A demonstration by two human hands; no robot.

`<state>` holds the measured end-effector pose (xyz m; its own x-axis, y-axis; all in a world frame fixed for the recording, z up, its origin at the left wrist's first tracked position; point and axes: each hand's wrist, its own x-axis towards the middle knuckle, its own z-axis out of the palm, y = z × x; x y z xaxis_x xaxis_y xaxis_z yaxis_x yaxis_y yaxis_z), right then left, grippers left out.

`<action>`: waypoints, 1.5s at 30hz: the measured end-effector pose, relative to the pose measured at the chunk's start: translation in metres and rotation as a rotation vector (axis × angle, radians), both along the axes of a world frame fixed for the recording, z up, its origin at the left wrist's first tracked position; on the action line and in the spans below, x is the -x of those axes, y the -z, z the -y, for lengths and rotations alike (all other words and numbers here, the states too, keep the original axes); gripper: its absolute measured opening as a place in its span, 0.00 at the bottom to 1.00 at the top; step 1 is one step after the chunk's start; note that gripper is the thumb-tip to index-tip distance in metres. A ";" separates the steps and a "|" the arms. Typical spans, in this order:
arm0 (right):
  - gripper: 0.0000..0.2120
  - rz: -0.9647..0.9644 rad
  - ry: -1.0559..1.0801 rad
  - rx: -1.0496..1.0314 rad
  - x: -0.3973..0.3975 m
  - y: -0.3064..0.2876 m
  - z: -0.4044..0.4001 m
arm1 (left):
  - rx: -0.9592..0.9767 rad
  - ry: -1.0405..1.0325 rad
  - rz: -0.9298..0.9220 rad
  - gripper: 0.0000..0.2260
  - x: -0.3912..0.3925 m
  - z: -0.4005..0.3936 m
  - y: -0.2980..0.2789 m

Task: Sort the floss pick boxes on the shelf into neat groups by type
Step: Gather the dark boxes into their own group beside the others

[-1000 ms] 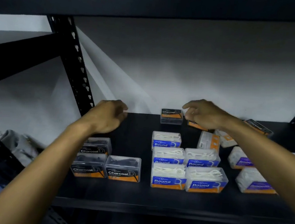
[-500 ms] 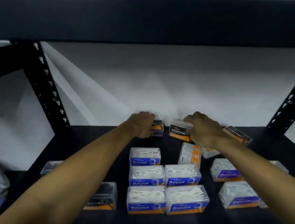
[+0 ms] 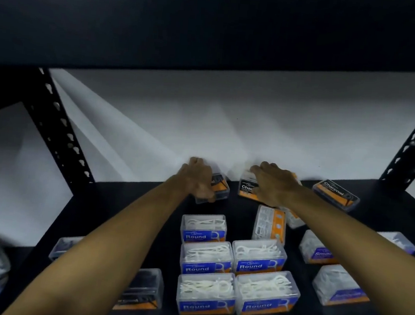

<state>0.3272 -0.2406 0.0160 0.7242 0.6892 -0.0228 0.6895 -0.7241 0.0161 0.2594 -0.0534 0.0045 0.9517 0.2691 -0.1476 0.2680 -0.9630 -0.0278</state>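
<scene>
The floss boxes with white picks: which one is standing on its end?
The box with the orange side, behind the right Round column; the rest lie flat.

Five clear Round boxes [image 3: 232, 267] grouped mid-shelf, Charcoal boxes [image 3: 335, 193] along the back, Smooth boxes [image 3: 318, 250] right

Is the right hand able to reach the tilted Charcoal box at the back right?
Probably yes. The right hand already grips another box close by, and nothing lies between it and the tilted Charcoal box.
</scene>
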 end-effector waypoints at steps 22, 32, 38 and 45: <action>0.22 0.025 -0.221 -0.316 0.053 -0.045 -0.048 | 0.584 -0.356 0.556 0.29 0.139 -0.062 -0.052; 0.23 -0.201 -0.386 -0.383 0.110 -0.052 -0.089 | 1.075 -0.463 0.906 0.18 0.197 -0.077 -0.059; 0.24 -0.228 -0.477 -0.309 0.141 -0.051 -0.102 | 1.346 -0.579 0.919 0.19 0.221 -0.086 -0.064; 0.17 -0.216 -0.585 -0.069 0.170 -0.045 -0.106 | 1.025 -0.510 0.823 0.09 0.229 -0.096 -0.051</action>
